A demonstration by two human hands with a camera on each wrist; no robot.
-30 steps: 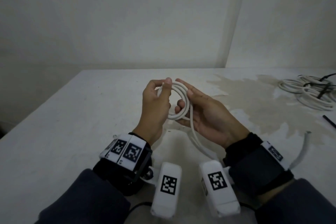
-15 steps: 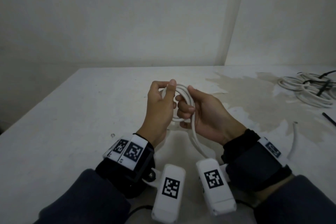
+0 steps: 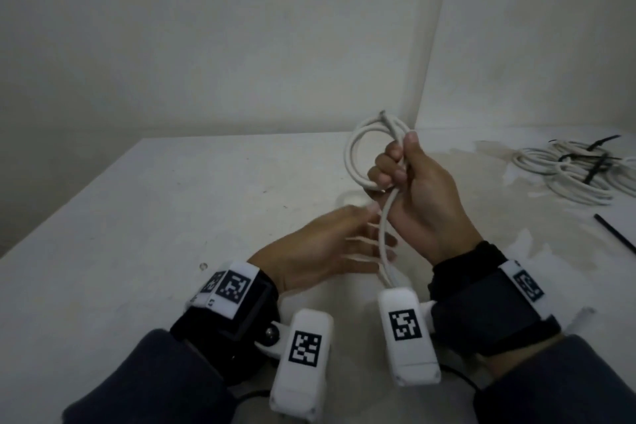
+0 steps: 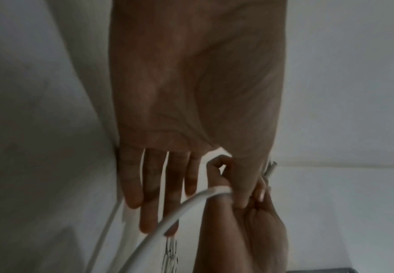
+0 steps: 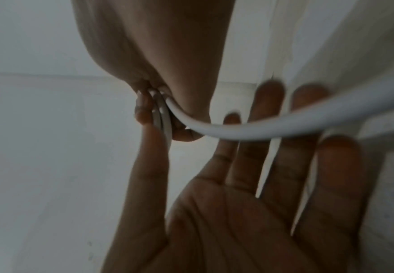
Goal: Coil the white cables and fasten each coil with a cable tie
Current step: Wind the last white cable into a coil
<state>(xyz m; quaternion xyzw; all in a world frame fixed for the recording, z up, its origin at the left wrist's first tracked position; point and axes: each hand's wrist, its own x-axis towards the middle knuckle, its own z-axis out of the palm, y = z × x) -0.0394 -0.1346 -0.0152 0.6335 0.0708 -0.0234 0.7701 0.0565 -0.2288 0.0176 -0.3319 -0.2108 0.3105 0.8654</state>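
Bench (image 3: 137, 217): pale, stained toward the right, set against a corner of bare walls.

Left hand (image 3: 320, 248): low over the bench, just left of the loose run of cable. Fingers (image 4: 153, 194) straight and slightly spread, palm turned toward the right hand. Grasping nothing. In the right wrist view the open palm (image 5: 249, 212) sits just behind the cable; contact between fingertips and cable cannot be told, motion blur there.

Cable (image 3: 358, 155): white, coiled into a small ring of several turns, held up above the bench, upright. One cut end (image 3: 383, 115) sticks up at the top of the ring. A loose tail (image 3: 387, 227) drops from the grip, passes between the two hands and goes down out of sight behind the right wrist camera (image 3: 407, 330).

Right hand (image 3: 416, 189): raised, fingers and thumb curled tight round the right side of the coil, clamping the turns together. Right wrist view shows the turns pinched side by side (image 5: 160, 112).

Far right: pile of coils (image 3: 578, 172), white, lying on the bench with black ties round them, well apart from the hands. One loose tie (image 3: 616, 232), black, lies flat near the bench's right edge.
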